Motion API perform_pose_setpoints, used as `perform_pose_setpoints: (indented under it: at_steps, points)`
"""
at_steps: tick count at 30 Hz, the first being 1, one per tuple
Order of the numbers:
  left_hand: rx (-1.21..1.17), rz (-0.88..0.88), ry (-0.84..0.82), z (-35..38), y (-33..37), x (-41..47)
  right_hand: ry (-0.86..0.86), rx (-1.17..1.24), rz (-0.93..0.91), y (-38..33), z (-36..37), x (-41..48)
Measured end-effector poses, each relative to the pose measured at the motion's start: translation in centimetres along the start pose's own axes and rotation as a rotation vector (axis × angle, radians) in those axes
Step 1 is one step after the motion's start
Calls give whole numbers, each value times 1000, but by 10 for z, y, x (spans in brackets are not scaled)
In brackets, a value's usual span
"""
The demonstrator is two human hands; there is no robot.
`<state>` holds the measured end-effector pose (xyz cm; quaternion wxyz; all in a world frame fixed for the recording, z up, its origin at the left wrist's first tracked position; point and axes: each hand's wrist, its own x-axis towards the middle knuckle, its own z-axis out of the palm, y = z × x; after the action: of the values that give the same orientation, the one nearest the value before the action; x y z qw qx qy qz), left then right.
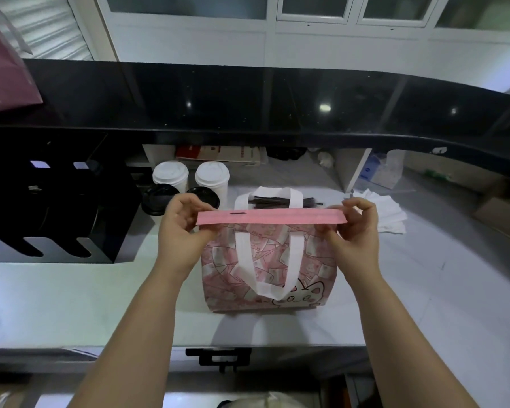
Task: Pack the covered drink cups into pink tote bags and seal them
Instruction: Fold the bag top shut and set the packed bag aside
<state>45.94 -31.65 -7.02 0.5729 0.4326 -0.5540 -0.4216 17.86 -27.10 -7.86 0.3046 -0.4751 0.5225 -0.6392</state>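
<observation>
The fingertips of the left hand are curled close together and pinch the left end of the pink strip. The right hand does the same at the right end, so the strip is stretched flat and level between the two hands. It lies along the mouth of the pink tote bag, which stands upright on the white counter directly in front of me. I cannot tell if the strip is the bag's own top edge or a separate seal.

I judge the material to be thin, soft and light, something that wrinkles easily and does not slip much. The two ends are the good places to hold, because tension keeps the mouth straight while it is pressed closed. One white handle hangs down on the near side.

About the contents: the mouth is covered, so I cannot see what is inside the bag. Behind it, to the left, two white cups with lids stand outside any bag, and two black lids lie just in front of them. Thin black sticks, perhaps straws, lie behind the bag, and white napkins lie to the right
</observation>
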Motion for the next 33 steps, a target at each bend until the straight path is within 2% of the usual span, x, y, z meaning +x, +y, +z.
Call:
perform_pose_setpoints:
  at_steps: [3,6,11,15,18,20,23,26,33]
  points:
    - [121,57,-98,-5,2,0,-133,-223,-207,-3,-4,2]
    - [307,159,-126,-13,0,0,-201,-329,-301,-4,-9,5]
    - [520,324,-85,-21,0,-6,-291,-440,-258,-11,-26,8]
    - [642,426,-90,-9,10,-4,-202,-522,-208,-21,-20,5]
    - [837,458,-59,26,24,-1,-226,-808,-385,-35,3,11]
    - [909,481,-134,53,31,-2,-267,-914,-494,-44,26,10]
    - [1023,460,-212,77,32,-1,-295,-963,-452,-50,50,0]
    - [1074,410,-178,79,29,0,-284,-1006,-377,-47,54,1]
    - [1092,421,-152,76,26,-13,-277,-970,-422,-41,51,-2]
